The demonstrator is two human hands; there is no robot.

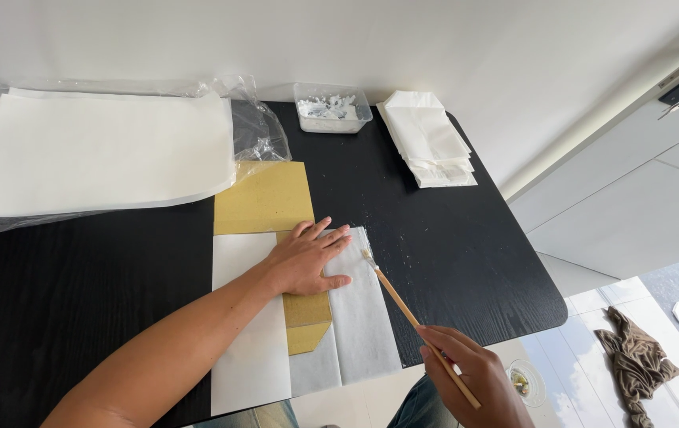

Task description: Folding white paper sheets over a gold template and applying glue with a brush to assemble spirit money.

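The right hand [470, 376] has its grip closed round the lower end of a thin wooden brush [411, 317], whose pale bristle tip touches the right edge of a white tissue-like sheet [363, 317]. The left hand [304, 257] grasps nothing: its grip is released, fingers spread flat, pressing down where that sheet overlaps a gold paper piece [306, 321] with a pointed lower end. The white sheet is thin, matte and softly creased, a long rectangle running off the near edge of the black wood-grain desk [78, 293]. Just left lies a stiffer white strip [248, 349], and above it a square of gold card [264, 198] (faintly speckled). Farther back, well apart, sit a clear plastic tub of white paste [331, 108], a stack of folded white paper [428, 139], and a broad cream sheet [102, 147] on crinkled clear plastic wrap [259, 131]. A brown cloth [633, 361] lies crumpled on the tiled floor [577, 364].
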